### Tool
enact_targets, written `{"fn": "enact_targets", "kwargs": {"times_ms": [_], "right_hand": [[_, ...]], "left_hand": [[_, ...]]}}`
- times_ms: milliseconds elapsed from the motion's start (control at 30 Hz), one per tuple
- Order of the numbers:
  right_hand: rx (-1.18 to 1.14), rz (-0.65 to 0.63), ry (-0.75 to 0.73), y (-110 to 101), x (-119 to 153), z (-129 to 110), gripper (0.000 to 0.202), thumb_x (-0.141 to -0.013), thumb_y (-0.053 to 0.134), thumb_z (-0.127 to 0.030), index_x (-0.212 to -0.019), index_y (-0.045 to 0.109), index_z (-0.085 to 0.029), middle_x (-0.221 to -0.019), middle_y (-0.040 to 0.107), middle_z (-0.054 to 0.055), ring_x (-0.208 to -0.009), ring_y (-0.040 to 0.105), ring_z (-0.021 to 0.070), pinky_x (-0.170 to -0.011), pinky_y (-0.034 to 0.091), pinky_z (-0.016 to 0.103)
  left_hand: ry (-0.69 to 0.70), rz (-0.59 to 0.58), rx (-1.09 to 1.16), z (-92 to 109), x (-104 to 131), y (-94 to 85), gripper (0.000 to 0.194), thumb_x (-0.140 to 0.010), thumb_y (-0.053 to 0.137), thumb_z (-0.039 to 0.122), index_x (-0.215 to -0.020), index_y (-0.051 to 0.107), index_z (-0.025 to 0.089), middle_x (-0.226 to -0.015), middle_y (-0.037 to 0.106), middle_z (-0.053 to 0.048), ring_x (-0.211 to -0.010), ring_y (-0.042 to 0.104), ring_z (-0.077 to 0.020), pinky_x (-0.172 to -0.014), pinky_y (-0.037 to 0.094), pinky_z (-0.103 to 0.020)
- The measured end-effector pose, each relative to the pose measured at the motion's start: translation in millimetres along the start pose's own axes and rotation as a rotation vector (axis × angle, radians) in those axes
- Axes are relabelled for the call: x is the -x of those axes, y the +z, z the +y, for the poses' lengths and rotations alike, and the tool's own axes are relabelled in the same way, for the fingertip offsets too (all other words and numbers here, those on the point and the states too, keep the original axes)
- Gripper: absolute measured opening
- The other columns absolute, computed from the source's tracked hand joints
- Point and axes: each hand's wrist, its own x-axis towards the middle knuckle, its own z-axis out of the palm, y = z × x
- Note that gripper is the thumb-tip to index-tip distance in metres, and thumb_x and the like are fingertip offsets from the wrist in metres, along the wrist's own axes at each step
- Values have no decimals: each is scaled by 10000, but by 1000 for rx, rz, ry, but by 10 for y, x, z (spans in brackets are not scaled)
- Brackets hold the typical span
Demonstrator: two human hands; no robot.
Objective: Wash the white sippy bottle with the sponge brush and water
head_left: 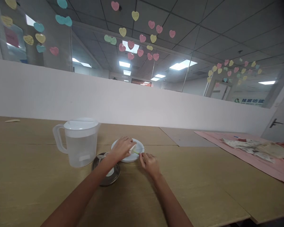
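Over a white plate (139,146), my left hand (122,148) grips a small white piece (132,148), tilted on its side. My right hand (150,164) is just right of the plate, its fingers pinched on a thin green stick (136,152) whose tip points at the white piece. Whether the tip touches it is too small to tell. Below my left forearm sits a round metal dish (115,177) with white items in it, partly hidden by the arm. A clear jug (81,148) of liquid stands to the left of the dish.
A pink cloth (248,160) with crumpled papers or fabric (251,148) covers the table's right side. A grey sheet (186,138) lies at the back. One flat pale piece (12,120) rests at the far left. Behind the table (194,186) runs a white wall (132,104) with glass above.
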Motion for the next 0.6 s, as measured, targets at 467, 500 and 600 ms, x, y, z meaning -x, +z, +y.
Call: {"fn": "enact_targets", "kwargs": {"times_ms": [467, 500, 600], "right_hand": [[151, -727, 784, 17, 44, 425, 338, -903, 264, -238, -982, 573, -125, -883, 650, 134, -769, 624, 192, -566, 359, 241], [146, -785, 756, 43, 61, 405, 316, -888, 289, -213, -980, 577, -121, -903, 648, 141, -798, 625, 205, -585, 373, 249], [109, -864, 678, 85, 85, 335, 265, -845, 382, -220, -935, 614, -129, -920, 650, 148, -847, 624, 231, -629, 399, 266]], "left_hand": [[-393, 160, 451, -208, 102, -270, 432, -705, 564, 375, -1085, 505, 180, -1047, 591, -69, -939, 550, -223, -778, 416, -294], [-397, 145, 519, -124, 89, -323, 479, -703, 555, 410, -1117, 486, 180, -1062, 593, -69, -934, 559, -222, -772, 418, -288], [-302, 33, 640, 186, 67, -444, 540, -697, 535, 444, -1175, 459, 204, -1070, 607, -58, -917, 575, -216, -749, 420, -269]]}}
